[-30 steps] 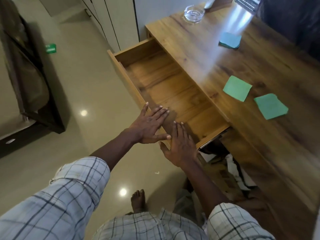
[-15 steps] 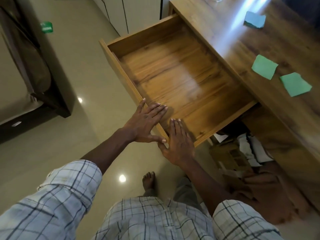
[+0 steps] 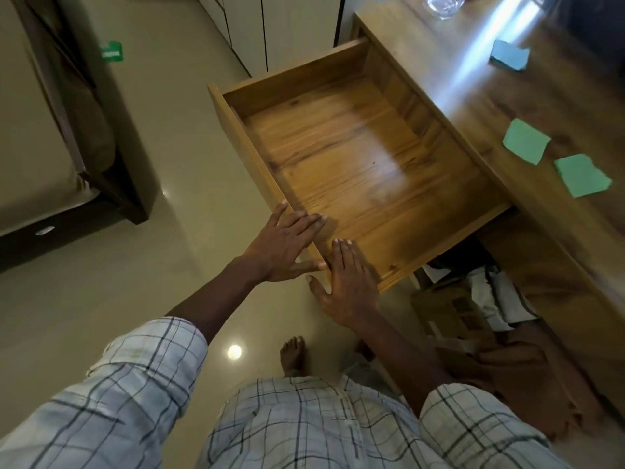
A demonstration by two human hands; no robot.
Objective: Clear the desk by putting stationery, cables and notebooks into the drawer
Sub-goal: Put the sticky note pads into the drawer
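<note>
left hand (image 3: 284,242) beside right hand (image 3: 348,286), fingers straight, holding nothing, flat on front edge of open drawer (image 3: 355,147).

The left hand (image 3: 284,243) and right hand (image 3: 346,286) lie flat side by side, fingers straight, arms stretched forward.

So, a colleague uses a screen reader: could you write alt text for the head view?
A person's left hand and right hand lie flat on the front edge of an open wooden drawer that looks empty. On the desk beside it are two green notes, a teal note and a glass dish.
</note>
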